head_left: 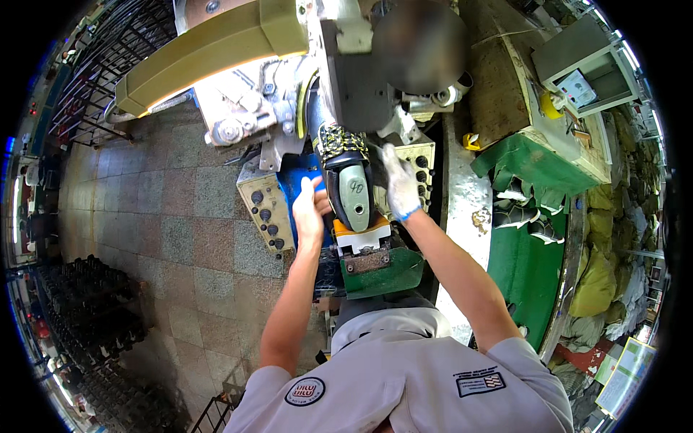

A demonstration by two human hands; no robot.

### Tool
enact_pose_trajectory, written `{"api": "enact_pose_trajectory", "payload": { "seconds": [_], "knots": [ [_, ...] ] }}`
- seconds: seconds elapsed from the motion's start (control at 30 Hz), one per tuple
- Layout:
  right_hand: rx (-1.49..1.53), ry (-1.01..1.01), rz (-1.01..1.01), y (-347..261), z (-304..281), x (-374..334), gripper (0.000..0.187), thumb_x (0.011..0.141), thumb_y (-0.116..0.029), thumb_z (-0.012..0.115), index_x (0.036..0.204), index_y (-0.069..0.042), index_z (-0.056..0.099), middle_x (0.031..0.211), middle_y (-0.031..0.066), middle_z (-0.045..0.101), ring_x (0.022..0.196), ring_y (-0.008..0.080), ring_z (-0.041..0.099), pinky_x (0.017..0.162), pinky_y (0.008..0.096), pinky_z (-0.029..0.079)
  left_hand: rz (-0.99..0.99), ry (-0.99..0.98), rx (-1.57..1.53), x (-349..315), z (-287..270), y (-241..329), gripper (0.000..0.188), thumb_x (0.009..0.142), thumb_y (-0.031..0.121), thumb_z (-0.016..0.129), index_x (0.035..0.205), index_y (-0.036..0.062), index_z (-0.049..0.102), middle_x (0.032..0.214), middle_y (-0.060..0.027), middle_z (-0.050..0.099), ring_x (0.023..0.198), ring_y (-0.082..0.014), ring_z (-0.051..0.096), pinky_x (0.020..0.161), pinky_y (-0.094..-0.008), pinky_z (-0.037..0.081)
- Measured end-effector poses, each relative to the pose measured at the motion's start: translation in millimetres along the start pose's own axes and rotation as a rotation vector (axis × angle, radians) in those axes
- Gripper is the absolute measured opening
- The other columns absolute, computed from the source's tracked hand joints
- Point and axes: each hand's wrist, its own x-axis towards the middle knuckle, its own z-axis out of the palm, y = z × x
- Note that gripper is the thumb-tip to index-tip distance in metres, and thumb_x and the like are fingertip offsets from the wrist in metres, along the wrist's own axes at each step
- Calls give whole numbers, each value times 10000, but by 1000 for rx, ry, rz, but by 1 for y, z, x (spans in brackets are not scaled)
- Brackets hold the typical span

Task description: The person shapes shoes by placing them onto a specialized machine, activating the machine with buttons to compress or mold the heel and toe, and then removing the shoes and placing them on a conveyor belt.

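Note:
A dark shoe upper with yellow-and-black patterned laces [339, 143] is stretched over a grey-green shoe last [353, 193], upright in the middle of a machine. The toe end points away from me, under the machine head. My bare left hand [311, 209] is beside the shoe's left side, thumb up and fingers apart, the fingertips close to the upper; whether they touch it I cannot tell. On the right, my right hand [402, 182] wears a whitish glove, with fingers stretched forward alongside the shoe. An orange-and-white support [362, 237] stands at the heel end.
Control boxes with dark knobs [266, 216] flank the shoe. A tan curved machine cover [209, 54] hangs at the upper left. To the right runs a green conveyor [530, 270] carrying shoes [514, 215], beside a metal ledge [469, 216]. Dark racks [90, 303] stand on the tiled floor at left.

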Motion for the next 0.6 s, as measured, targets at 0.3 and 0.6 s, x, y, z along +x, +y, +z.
{"api": "enact_pose_trajectory", "payload": {
  "seconds": [0.3, 0.6],
  "knots": [
    [459, -79, 225, 21, -118, -52, 572, 1034, -396, 532, 1351, 79, 506, 1200, 256, 672, 974, 341, 724, 805, 393, 600, 96, 132, 704, -22, -68, -171, 760, 894, 416, 740, 1418, -70, 482, 1159, -211, 708, 1022, -298, 695, 911, -371, 526],
    [262, 84, 303, 21, -165, -86, 554, 1016, -358, 570, 1360, 70, 498, 1227, 249, 658, 1011, 355, 705, 822, 417, 582, 175, 32, 743, -18, -25, -227, 655, 806, 339, 780, 1284, -45, 546, 1061, -234, 720, 980, -370, 699, 864, -424, 541]
  ]
}}
